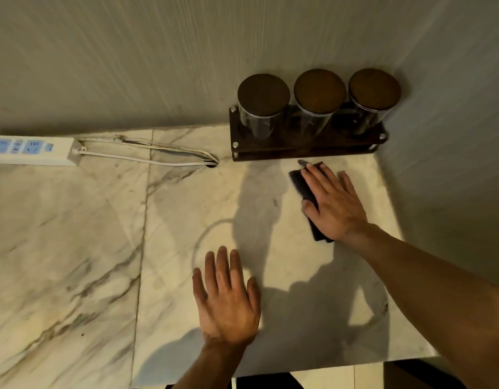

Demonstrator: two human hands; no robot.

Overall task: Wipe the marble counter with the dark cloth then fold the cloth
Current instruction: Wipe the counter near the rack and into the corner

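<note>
The dark cloth [301, 183] lies flat on the marble counter [74, 248] at the back right, just in front of the jar rack. My right hand [332, 203] presses down on it with fingers spread, covering most of it; only its left edge and near corner show. My left hand [227, 299] rests flat on the bare marble nearer to me, fingers apart, holding nothing.
A dark wooden rack [304, 148] with three lidded glass jars [318, 105] stands against the back wall. A white power strip [32, 150] and its cable [158, 160] lie at the back left. Walls close the back and right sides. The counter's front edge is near my wrists.
</note>
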